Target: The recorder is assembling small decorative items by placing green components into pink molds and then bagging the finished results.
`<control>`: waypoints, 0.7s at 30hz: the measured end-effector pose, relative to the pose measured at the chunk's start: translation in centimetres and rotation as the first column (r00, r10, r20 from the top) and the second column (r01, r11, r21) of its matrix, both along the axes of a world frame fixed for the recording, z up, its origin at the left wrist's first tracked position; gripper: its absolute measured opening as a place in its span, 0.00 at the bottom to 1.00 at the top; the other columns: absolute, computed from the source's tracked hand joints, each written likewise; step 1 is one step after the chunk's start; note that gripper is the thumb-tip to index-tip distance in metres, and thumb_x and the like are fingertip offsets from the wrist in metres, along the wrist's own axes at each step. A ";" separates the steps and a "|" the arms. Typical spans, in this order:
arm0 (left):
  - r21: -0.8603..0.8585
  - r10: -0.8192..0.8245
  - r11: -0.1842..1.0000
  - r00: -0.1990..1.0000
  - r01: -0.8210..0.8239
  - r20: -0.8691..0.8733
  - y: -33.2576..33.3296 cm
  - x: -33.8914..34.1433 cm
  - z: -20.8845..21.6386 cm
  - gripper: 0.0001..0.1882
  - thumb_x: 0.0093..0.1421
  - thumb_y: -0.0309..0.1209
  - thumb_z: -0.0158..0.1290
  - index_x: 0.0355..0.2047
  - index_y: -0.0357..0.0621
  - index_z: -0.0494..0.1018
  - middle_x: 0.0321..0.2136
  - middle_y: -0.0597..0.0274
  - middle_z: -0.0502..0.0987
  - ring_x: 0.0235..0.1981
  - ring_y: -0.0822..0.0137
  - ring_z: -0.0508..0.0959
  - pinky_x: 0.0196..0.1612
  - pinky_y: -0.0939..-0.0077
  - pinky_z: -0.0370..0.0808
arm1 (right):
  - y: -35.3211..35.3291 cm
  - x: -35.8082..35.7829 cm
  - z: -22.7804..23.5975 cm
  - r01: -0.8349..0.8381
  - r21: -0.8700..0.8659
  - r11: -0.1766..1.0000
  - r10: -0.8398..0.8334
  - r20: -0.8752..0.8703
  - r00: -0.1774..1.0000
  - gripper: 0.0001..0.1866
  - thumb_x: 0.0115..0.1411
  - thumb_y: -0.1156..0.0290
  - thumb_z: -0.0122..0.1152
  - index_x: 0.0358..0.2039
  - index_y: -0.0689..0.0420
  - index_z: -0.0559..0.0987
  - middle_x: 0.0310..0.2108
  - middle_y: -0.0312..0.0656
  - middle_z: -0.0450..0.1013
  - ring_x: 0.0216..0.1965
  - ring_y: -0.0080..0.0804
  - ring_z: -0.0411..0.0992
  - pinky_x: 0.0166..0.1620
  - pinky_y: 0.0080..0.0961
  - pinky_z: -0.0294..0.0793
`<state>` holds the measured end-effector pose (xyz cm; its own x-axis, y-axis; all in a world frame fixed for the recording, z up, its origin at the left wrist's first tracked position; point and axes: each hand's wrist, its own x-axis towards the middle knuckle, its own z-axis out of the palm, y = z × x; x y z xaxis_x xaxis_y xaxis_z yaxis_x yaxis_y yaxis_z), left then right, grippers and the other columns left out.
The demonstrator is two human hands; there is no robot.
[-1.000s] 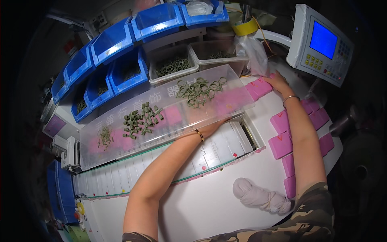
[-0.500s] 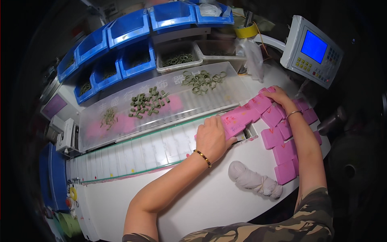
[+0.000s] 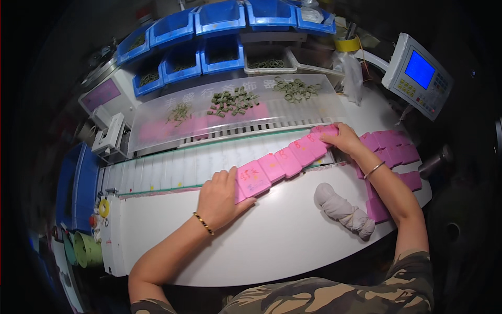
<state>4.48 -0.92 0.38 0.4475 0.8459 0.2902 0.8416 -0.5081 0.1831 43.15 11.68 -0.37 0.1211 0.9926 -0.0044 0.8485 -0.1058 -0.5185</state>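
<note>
A slanting row of pink blocks [image 3: 286, 161], marked in red, spans the space between my two hands over the front edge of the segmented white channel [image 3: 209, 162]. My left hand [image 3: 220, 198] is closed around the row's near left end, thumb on the front side. At the far right end, my right hand [image 3: 342, 140] grips the last block between thumb and fingers. More pink blocks [image 3: 400, 153] lie grouped beneath and beyond my right forearm. A twisted roll of whitish cloth [image 3: 345, 212] rests on the white table near that forearm.
Behind the channel, a translucent cover [image 3: 157, 125] carries several small piles of green pieces [image 3: 233, 101]. Blue bins [image 3: 219, 18] rise at the back. A control box with a blue screen [image 3: 420, 70] stands at right. Yellow tape [image 3: 104, 208] sits at left.
Both hands have moved left with the row of pink blocks, away from the other blocks at right. The row now stretches longer between them. The view has shifted too.
</note>
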 end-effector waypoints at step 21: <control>0.066 -0.053 0.995 0.955 0.075 -0.290 -3.6 -24.2 2.4 0.43 0.48 0.58 0.61 0.58 0.45 0.65 0.46 0.51 0.72 0.48 0.49 0.72 0.52 0.56 0.68 | -13.7 -15.6 2.9 -0.584 -0.100 0.805 0.585 -0.026 0.811 0.48 0.49 0.54 0.72 0.63 0.65 0.59 0.56 0.61 0.56 0.56 0.60 0.63 0.58 0.40 0.67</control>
